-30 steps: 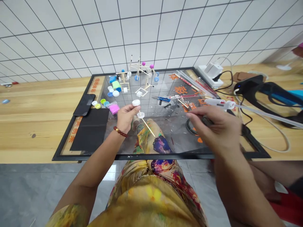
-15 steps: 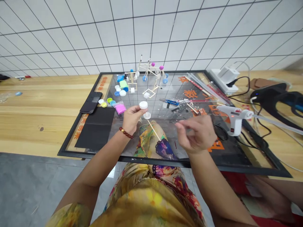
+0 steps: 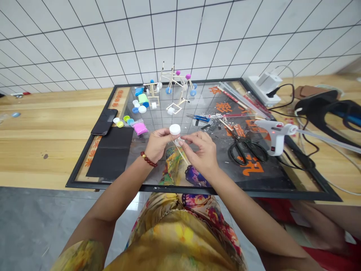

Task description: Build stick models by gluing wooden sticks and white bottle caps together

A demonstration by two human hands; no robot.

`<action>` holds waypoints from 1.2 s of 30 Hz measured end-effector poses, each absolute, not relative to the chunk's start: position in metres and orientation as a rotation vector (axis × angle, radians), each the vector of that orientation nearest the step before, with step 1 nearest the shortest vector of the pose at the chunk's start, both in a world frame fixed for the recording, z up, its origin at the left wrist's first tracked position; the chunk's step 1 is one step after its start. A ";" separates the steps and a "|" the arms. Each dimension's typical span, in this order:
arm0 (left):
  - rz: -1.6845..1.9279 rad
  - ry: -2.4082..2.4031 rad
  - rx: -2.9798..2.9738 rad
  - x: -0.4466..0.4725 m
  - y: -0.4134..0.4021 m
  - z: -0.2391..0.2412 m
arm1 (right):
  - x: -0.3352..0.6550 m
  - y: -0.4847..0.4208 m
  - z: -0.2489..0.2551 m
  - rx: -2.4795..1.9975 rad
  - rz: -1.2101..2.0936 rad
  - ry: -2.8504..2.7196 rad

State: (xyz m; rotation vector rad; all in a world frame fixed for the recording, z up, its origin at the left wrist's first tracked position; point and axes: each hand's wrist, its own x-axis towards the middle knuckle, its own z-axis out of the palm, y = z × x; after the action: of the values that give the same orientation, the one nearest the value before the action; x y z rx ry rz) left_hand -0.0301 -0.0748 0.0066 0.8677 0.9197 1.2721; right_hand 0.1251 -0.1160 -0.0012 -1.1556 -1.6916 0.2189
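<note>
My left hand [image 3: 158,143], with a beaded bracelet on its wrist, pinches a white round cap [image 3: 175,130] between thumb and fingers above the glass tabletop. My right hand [image 3: 201,148] is closed in a pinch close beside the cap, and whatever sits between its fingertips is too small to make out. Beneath the cap, a second white round shape [image 3: 178,141] shows partly behind the fingers; I cannot tell if it is a reflection. A thin wooden stick [image 3: 182,155] slants down from there toward me.
Behind my hands stand stick models [image 3: 173,84] with coloured balls and wheels. Pink clay [image 3: 140,128], small lids and a phone [image 3: 104,122] lie to the left. Rightward are blue snips [image 3: 201,118], black scissors [image 3: 248,150], a white glue gun [image 3: 276,135] and cables.
My right hand has moved left from over the scissors to the white cap, uncovering the scissors. My left hand keeps holding the cap. The view has shifted slightly.
</note>
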 end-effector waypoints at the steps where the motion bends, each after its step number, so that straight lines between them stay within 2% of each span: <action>1: 1.262 0.912 0.874 -0.029 -0.075 0.006 | 0.125 -0.115 -0.002 -1.165 0.230 -1.681; 12: 1.169 0.822 0.961 -0.030 -0.082 0.011 | 0.125 -0.109 -0.006 -1.145 0.442 -1.630; 23: 1.280 0.827 1.335 -0.034 -0.081 0.006 | 0.131 -0.112 -0.005 -1.206 0.160 -1.733; 36: 1.329 0.887 1.648 -0.034 -0.083 0.009 | 0.127 -0.114 -0.006 -1.220 0.114 -1.727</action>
State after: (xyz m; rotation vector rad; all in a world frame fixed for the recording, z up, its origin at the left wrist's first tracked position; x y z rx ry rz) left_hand -0.0345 -0.0832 0.0095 1.6476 0.8871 1.3293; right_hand 0.1272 -0.1140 -0.0056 -1.2197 -1.7267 0.1145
